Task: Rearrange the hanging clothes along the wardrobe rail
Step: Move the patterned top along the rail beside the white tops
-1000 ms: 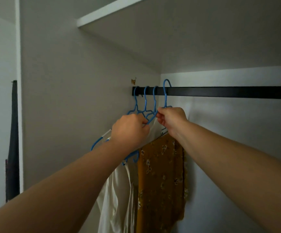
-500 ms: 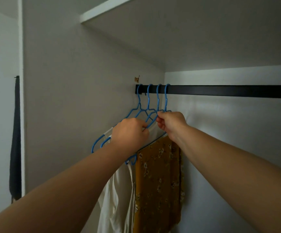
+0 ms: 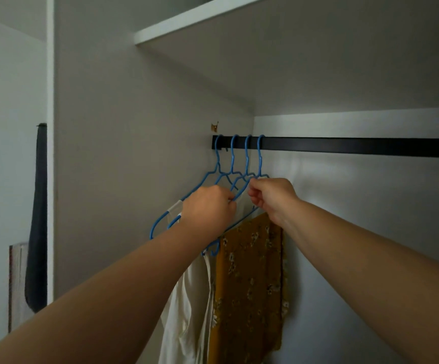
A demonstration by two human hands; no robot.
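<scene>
Blue wire hangers (image 3: 239,164), four of them, are all bunched at the far left end of the black rail (image 3: 357,147), hooks nearly side by side right up against the wardrobe wall. That's the thing that matters here: the rail's long axis runs left to right across the view, and everything to the right of the hooks is bare rail, so any spreading out has to go rightward.

Right hand (image 3: 271,198) is the one on that side. Its grip is pretty much closed, fingertips pinching the shoulder wire of the rightmost hanger just below its neck. I'd guess the mustard floral garment (image 3: 250,285) hangs from that one, though the hand covers the join, so not certain.

Left hand (image 3: 208,210) is curled into a fist over the shoulders of the other hangers, looks like it's holding them in place. The cream garment (image 3: 184,306) hangs down under it, partly hidden behind the forearm.

So my read: left pins the bunch, right is the nearer hand for sliding that outer hanger along to the open stretch. The hook should glide easily enough, but thin wire hangers tangle, and those shoulders overlap a lot.
</scene>
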